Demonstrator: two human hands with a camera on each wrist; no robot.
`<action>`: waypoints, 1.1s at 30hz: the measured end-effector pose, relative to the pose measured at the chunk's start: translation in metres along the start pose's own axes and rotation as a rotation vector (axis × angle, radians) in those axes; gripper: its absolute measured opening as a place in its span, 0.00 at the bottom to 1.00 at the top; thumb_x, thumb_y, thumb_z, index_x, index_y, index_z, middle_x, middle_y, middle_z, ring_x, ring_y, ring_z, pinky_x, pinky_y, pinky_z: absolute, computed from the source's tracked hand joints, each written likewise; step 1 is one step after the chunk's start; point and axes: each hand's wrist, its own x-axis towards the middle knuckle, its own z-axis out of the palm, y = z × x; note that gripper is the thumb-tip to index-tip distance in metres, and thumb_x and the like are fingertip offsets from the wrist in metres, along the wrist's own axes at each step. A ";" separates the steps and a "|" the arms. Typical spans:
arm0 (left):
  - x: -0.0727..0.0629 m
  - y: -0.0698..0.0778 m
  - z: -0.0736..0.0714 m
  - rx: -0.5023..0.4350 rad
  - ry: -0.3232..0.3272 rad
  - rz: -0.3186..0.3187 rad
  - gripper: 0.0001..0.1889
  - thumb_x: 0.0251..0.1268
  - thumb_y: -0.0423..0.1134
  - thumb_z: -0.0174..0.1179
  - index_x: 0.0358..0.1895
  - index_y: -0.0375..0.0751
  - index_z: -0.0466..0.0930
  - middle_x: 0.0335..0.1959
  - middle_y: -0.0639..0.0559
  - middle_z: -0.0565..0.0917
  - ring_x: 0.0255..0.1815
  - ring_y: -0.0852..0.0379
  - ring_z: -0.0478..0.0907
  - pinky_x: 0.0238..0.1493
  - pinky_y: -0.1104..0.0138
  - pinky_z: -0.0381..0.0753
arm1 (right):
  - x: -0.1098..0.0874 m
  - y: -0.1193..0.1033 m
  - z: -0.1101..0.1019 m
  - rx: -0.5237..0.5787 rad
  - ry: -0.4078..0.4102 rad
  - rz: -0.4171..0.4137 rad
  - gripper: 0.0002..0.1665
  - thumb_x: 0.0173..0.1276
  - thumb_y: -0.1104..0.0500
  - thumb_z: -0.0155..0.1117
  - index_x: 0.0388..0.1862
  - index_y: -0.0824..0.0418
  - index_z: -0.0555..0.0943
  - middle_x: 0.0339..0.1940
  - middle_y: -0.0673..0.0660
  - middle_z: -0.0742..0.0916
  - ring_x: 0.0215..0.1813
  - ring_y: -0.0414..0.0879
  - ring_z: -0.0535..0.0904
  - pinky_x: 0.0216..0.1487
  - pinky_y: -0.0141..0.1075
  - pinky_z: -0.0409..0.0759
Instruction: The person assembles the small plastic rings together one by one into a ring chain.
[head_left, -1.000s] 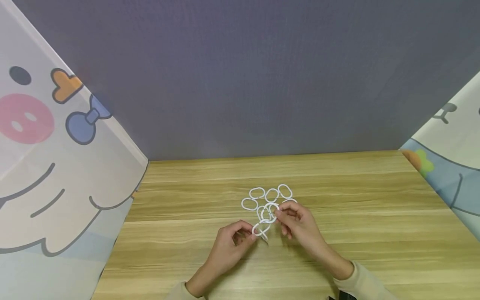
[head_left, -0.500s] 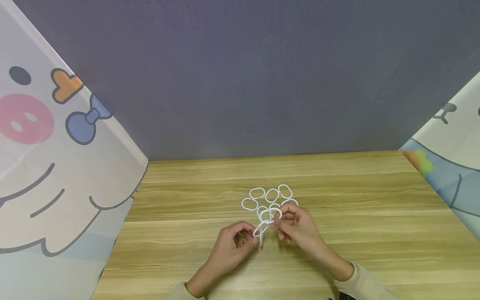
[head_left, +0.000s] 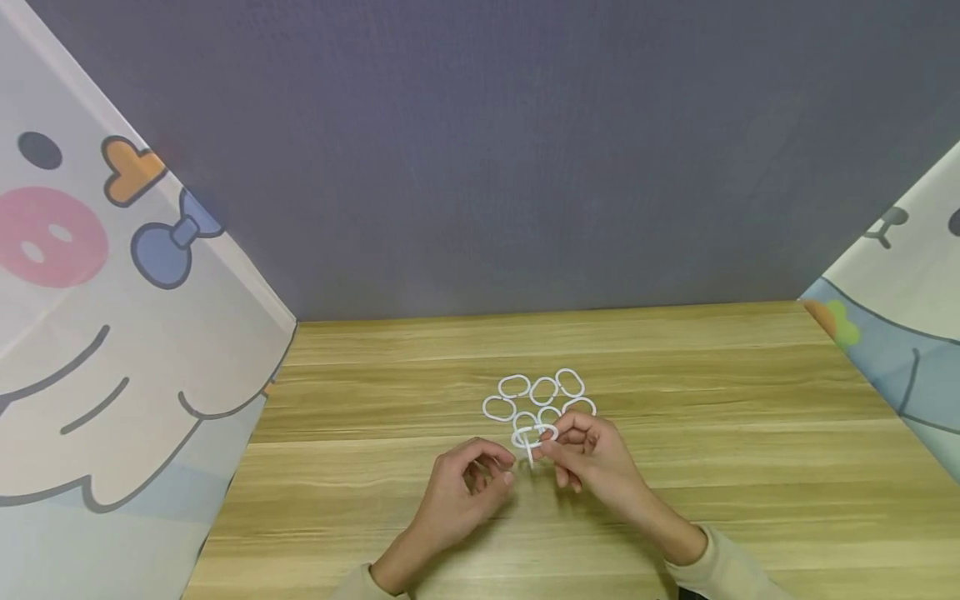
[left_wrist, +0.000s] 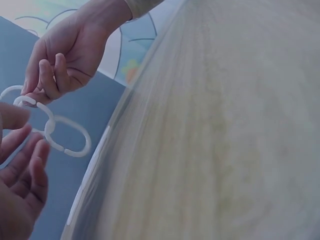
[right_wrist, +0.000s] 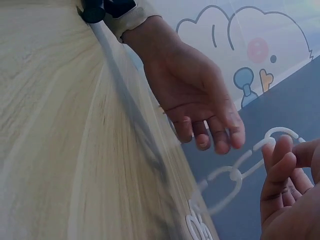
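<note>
My right hand pinches a white oval plastic ring, which has a small gap in its side. A linked white ring hangs from it, plainest in the left wrist view, where the rings form a short chain. To their left, my left hand has loosely bent fingers and holds nothing; its fingertips stop just short of the chain in the head view. In the right wrist view the left hand hovers beside the dangling ring. The right fingers partly hide the gripped ring.
Behind the hands, several similar loose rings lie in a cluster on the wooden table. A grey panel stands along the table's back edge. Cartoon-printed side panels flank it.
The left hand has let go of the ring that it pinched. That ring now hangs down from the one in my right hand, which has shifted slightly.
</note>
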 end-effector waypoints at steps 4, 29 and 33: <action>0.001 0.003 0.000 -0.045 0.103 -0.012 0.06 0.72 0.28 0.72 0.48 0.38 0.89 0.39 0.50 0.91 0.37 0.64 0.83 0.33 0.71 0.83 | 0.000 0.000 0.002 -0.005 -0.009 0.019 0.05 0.76 0.74 0.67 0.44 0.77 0.80 0.37 0.57 0.95 0.22 0.33 0.80 0.18 0.26 0.75; -0.001 -0.001 0.003 -0.099 0.254 -0.039 0.03 0.72 0.27 0.72 0.43 0.37 0.88 0.34 0.46 0.90 0.34 0.64 0.81 0.33 0.71 0.81 | 0.006 0.003 -0.014 -0.251 -0.013 0.130 0.13 0.73 0.69 0.75 0.54 0.72 0.87 0.39 0.70 0.90 0.26 0.40 0.81 0.24 0.26 0.76; -0.003 -0.006 0.003 -0.104 0.268 -0.038 0.05 0.70 0.24 0.71 0.43 0.38 0.89 0.33 0.46 0.90 0.33 0.64 0.80 0.33 0.71 0.80 | 0.010 -0.001 -0.026 -0.273 0.039 0.149 0.14 0.75 0.68 0.74 0.55 0.74 0.86 0.41 0.69 0.91 0.27 0.41 0.82 0.23 0.29 0.75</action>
